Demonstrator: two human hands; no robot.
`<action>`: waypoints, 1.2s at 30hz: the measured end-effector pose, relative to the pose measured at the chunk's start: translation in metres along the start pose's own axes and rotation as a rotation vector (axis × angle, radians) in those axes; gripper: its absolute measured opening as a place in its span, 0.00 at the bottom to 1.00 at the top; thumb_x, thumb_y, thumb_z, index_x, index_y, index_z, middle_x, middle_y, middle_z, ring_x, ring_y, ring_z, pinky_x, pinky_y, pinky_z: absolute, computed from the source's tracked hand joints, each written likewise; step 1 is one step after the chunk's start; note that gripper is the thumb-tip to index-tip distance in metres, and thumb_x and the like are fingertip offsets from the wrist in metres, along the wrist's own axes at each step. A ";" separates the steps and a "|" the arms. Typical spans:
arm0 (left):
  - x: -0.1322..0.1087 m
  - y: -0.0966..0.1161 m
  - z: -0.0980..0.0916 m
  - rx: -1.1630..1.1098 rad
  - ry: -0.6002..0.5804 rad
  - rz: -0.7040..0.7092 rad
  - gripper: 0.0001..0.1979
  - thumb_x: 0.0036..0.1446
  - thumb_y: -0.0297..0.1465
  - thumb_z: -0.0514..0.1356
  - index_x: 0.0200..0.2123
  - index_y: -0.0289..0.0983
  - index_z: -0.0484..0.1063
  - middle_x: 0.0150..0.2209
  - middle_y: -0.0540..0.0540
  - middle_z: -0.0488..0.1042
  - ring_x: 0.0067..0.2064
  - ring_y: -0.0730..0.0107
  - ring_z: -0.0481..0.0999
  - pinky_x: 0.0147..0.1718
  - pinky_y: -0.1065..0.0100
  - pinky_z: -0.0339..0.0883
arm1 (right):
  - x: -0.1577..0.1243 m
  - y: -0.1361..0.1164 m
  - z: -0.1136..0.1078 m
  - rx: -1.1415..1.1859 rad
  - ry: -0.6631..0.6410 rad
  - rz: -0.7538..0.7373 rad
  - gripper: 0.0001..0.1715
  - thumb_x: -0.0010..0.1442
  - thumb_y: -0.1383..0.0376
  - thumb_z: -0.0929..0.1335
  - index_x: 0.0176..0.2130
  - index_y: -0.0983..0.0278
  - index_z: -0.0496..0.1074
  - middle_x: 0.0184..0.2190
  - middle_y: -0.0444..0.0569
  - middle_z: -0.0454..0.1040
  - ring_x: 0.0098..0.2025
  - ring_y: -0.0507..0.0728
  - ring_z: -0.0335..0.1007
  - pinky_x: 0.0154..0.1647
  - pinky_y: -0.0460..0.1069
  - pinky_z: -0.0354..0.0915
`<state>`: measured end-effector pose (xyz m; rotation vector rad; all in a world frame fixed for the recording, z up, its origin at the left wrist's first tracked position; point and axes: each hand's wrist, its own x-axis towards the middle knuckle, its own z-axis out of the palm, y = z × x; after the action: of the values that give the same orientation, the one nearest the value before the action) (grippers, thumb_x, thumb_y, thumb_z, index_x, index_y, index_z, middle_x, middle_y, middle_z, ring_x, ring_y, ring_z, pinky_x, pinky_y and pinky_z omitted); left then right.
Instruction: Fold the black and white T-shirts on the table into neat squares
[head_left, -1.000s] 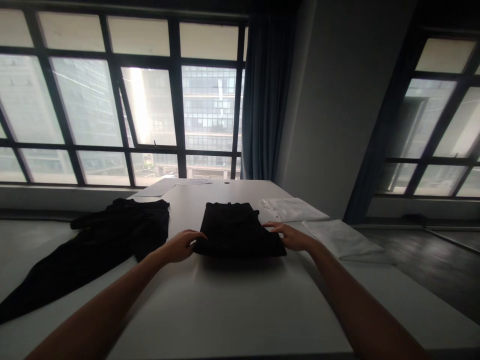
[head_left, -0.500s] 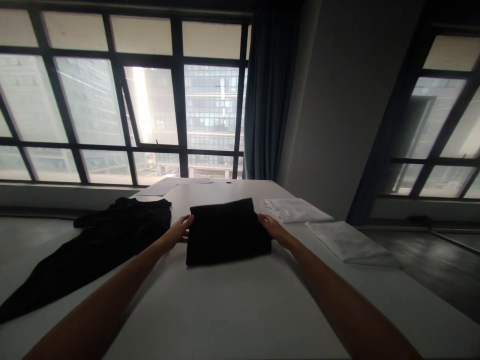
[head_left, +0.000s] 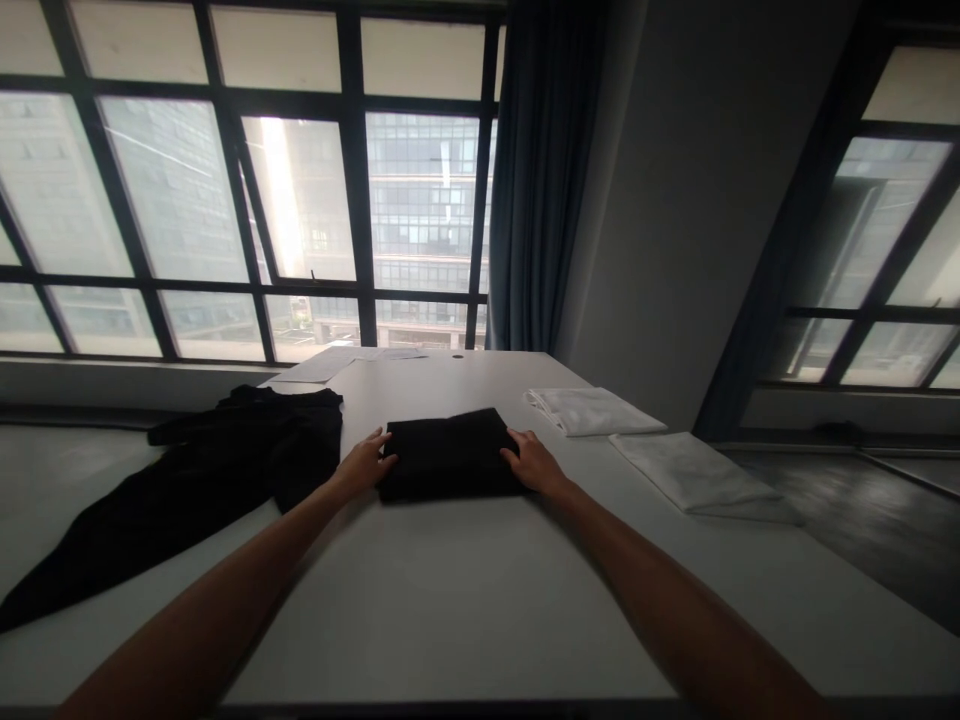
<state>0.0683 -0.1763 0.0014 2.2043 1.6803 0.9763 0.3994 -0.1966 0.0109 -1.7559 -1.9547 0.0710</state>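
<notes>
A folded black garment (head_left: pixel 450 458) lies in the middle of the white table, a neat rectangle with its far edge slightly uneven. My left hand (head_left: pixel 363 464) grips its left edge, thumb on the near side and fingers toward the far corner. On the opposite side, my right hand (head_left: pixel 535 462) pinches the right edge, its fingertips over the cloth. Fingers under the fabric, if any, are hidden. To the left a loose black garment (head_left: pixel 225 475) is spread out, sleeve and all, close to my left forearm.
Two folded white cloths, one farther back (head_left: pixel 596 411) and one nearer (head_left: pixel 697 475), lie along the right side of the white table (head_left: pixel 450 600). Paper sheets (head_left: pixel 319 370) rest at the far left corner. Behind stand windows and a blue curtain (head_left: pixel 536 200).
The folded black garment has gone from tilted up toward me to lying flatter on the table. Both hands came down with it, still at its sides. The view has tipped slightly downward.
</notes>
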 end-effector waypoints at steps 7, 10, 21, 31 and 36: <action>-0.020 0.047 0.017 0.159 -0.117 0.398 0.26 0.67 0.42 0.47 0.61 0.38 0.68 0.66 0.43 0.61 0.67 0.54 0.58 0.65 0.50 0.49 | -0.014 -0.034 0.008 -0.125 -0.002 -0.329 0.32 0.69 0.53 0.58 0.67 0.60 0.59 0.69 0.52 0.55 0.70 0.62 0.46 0.69 0.59 0.39; -0.029 0.046 0.032 0.198 -0.312 0.358 0.29 0.67 0.43 0.47 0.66 0.36 0.60 0.69 0.41 0.54 0.70 0.51 0.50 0.66 0.47 0.44 | -0.017 -0.035 0.022 -0.128 -0.225 -0.314 0.33 0.69 0.51 0.56 0.68 0.59 0.57 0.70 0.51 0.52 0.72 0.62 0.41 0.70 0.62 0.36; -0.026 0.022 0.024 0.205 -0.307 0.101 0.33 0.66 0.50 0.43 0.67 0.39 0.58 0.70 0.42 0.49 0.71 0.55 0.45 0.67 0.48 0.36 | -0.015 -0.019 0.022 -0.132 -0.252 -0.075 0.41 0.67 0.43 0.53 0.68 0.64 0.56 0.70 0.55 0.51 0.72 0.63 0.40 0.69 0.62 0.36; -0.035 0.021 0.035 0.237 -0.233 0.041 0.35 0.66 0.50 0.43 0.67 0.33 0.56 0.71 0.39 0.46 0.72 0.56 0.40 0.67 0.55 0.42 | -0.002 0.014 -0.006 0.214 -0.207 0.337 0.39 0.55 0.39 0.68 0.44 0.72 0.74 0.40 0.63 0.78 0.44 0.66 0.75 0.39 0.52 0.68; -0.037 0.024 0.035 0.142 -0.228 0.000 0.34 0.67 0.49 0.41 0.67 0.34 0.57 0.71 0.40 0.47 0.72 0.56 0.40 0.67 0.54 0.42 | 0.002 0.014 -0.013 0.586 -0.376 0.478 0.31 0.53 0.41 0.71 0.32 0.68 0.74 0.29 0.54 0.77 0.30 0.56 0.72 0.22 0.45 0.64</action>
<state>0.1038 -0.2104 -0.0264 2.3022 1.6891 0.5948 0.4173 -0.1963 0.0180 -1.8231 -1.4631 1.0882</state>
